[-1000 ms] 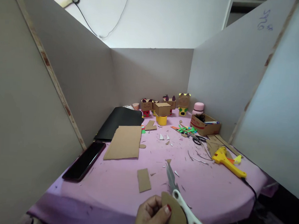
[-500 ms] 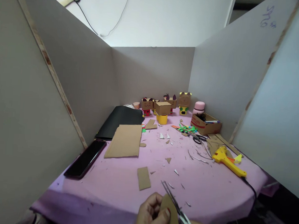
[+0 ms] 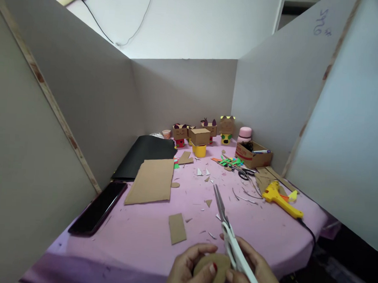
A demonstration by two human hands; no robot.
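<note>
- The card piece [image 3: 220,264], which is rounded, is held at the bottom of the view, by the near edge of the table [image 3: 138,241]. It is pinched between the thumb and the fingers of the left hand [image 3: 192,273].
- The scissors [image 3: 232,242] are gripped in the right hand [image 3: 254,269], with the blades pointed away from the body and almost together. Whether the fingers are passed through the loops cannot be told.
- The right thumb is placed very near the card piece; whether contact is made is not clearly shown.
- The card piece could be creased if it is pinched too strongly, because such card is probably soft.
- The left thumb could be nicked if the blades are opened and brought along the rim, since little card is left between.
- The card piece could be dropped over the edge if the pinch is loosened while the scissors are turned.
- The small rectangle [image 3: 177,229] could be pushed among the scraps [image 3: 208,203] if a hand is swept low.
</note>
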